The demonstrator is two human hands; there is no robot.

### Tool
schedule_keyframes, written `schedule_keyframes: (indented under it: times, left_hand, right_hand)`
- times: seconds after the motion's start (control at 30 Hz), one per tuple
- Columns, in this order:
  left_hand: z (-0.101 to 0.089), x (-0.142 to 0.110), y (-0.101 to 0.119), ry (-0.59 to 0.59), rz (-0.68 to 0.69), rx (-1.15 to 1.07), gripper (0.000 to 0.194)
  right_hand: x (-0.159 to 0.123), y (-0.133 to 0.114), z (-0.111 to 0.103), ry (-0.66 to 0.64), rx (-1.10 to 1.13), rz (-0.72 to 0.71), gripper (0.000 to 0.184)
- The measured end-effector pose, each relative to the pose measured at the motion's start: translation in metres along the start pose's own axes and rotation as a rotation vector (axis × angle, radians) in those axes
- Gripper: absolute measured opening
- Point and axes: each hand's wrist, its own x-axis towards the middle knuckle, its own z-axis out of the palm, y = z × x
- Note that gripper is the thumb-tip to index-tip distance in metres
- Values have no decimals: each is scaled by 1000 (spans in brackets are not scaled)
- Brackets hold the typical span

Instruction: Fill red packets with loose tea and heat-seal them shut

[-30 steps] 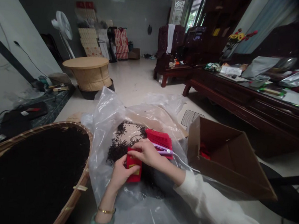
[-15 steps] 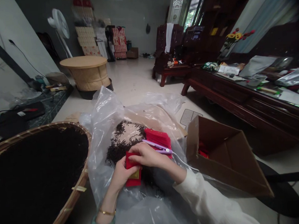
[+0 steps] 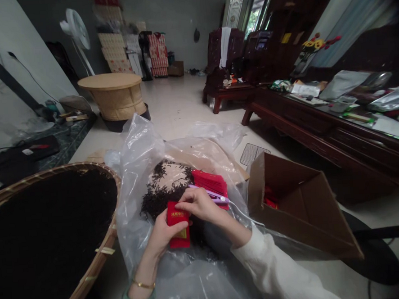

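A small red packet (image 3: 179, 239) with gold print stands upright in my left hand (image 3: 163, 233), thumb across its front and fingers behind. My right hand (image 3: 199, 204) pinches the packet's upper right edge between thumb and fingers. Just beyond lies a heap of dark, twisted dry leaves, looking like tea (image 3: 150, 194), on a clear plastic sheet (image 3: 136, 216). A fanned stack of red packets (image 3: 209, 180) rests to the right of the leaves. On that stack lies a purple hand-held clamp tool, like a heat sealer (image 3: 218, 198), with a white cord, partly hidden by my right hand.
At the left is a large round woven tray (image 3: 117, 181) full of dark leaves. An open cardboard box (image 3: 302, 224) with some red packets inside stands at the right. Beyond are a wire rack (image 3: 255, 154), a round wicker table (image 3: 115, 98) and a long dark wooden table (image 3: 320, 133).
My right hand has moved slightly up and right, from over the packet's top to its upper edge. The gold print on the packet's front now shows. My left hand keeps its hold.
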Motion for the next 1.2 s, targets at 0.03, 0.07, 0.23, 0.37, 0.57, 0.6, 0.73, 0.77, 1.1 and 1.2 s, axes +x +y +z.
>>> schedule_keyframes:
  times: [0.03,0.07,0.23,0.37,0.57,0.6,0.73,0.77,1.1,1.2]
  left_hand:
    - [1,0,1,4,-21,-23,61]
    - [2,-1,2,15,-40,-49,60]
    - [2,-1,7,107,-61,-147,61]
    - [0,0,6,124,-54,-160,63]
    - [0,0,7,121,-46,-178,63]
    - [0,0,7,120,-47,-177,63]
    - [1,3,6,93,-43,-119,57]
    - [2,4,5,79,-33,-87,56]
    - [3,5,-4,61,-14,89,47]
    - [5,5,-3,71,-15,95,45]
  right_hand:
    - [0,1,-2,-1,-21,0,17]
    - [0,4,-5,7,-61,-3,19]
    - [-13,34,-30,112,-636,42,43]
    - [-27,58,-32,9,-971,154,58]
    - [-23,58,-42,23,-675,138,49]
    - [-21,55,-47,32,-565,123,50]
    - [-15,33,-58,-87,-277,21,52]
    - [-14,26,-56,-141,-261,-2,52]
    - [-12,1,-27,-195,-231,-3,22]
    - [-14,1,-26,-181,-262,-18,14]
